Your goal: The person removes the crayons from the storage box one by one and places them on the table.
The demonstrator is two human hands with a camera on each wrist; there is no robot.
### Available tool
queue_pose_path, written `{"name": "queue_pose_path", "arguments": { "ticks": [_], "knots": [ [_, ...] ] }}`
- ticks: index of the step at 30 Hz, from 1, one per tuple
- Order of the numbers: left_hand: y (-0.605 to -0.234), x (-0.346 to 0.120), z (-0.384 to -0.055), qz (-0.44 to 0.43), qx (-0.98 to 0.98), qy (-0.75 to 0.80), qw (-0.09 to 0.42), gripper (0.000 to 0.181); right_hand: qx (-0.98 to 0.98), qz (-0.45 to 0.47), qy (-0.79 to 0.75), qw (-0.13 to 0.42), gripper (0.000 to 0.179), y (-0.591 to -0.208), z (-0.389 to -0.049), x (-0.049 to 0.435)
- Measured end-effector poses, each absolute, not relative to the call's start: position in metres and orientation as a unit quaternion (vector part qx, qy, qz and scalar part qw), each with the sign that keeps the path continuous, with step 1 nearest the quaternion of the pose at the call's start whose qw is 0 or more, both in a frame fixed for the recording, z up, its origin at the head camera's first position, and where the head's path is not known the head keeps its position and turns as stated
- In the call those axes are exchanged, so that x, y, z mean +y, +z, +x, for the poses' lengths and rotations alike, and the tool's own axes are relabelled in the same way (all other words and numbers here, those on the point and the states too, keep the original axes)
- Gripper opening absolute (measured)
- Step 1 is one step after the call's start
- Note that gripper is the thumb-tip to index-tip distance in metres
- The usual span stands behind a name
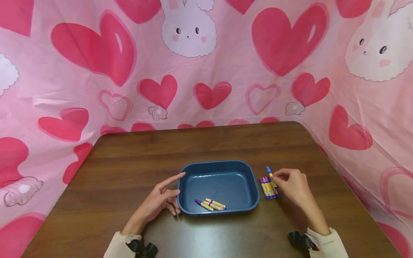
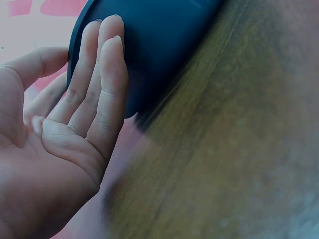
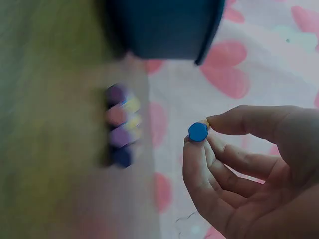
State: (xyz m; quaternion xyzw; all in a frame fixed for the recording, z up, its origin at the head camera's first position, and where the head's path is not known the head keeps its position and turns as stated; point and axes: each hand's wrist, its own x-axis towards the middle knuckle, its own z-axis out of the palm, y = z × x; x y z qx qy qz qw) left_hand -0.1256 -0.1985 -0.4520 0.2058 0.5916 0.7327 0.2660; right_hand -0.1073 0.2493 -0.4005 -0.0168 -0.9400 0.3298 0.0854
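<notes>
On the table sits a dark blue tray (image 1: 217, 163). My left hand (image 1: 158, 200) holds its left side: thumb and index finger reach over the rim, while the other fingers (image 2: 112, 84) lie nearly straight against the outer wall. My right hand (image 1: 295, 186) pinches a blue crayon (image 3: 198, 132) between thumb and index finger, right of the tray. Just beside that hand lies a row of several crayons (image 1: 268, 190) in yellow wrappers, with purple, pink and dark blue ends. Inside the tray, near its front wall, are a purple crayon (image 1: 204, 205) and two pale ones (image 1: 217, 204).
The brown wooden table (image 1: 145, 150) extends around the tray on all sides. A pink cloth (image 1: 226, 64) with hearts and rabbits hangs behind and along both sides of the table. Each wrist carries a black camera (image 1: 142, 248).
</notes>
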Motion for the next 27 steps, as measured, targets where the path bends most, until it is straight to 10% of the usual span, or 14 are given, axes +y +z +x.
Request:
{"name": "queue_pose_path", "arguments": {
  "ticks": [27],
  "knots": [
    [-0.45,-0.199,-0.124,0.199,0.608,0.72,0.268,0.057,-0.942,-0.04,0.333,-0.008,0.01,-0.422,-0.108,0.267]
  ]
}}
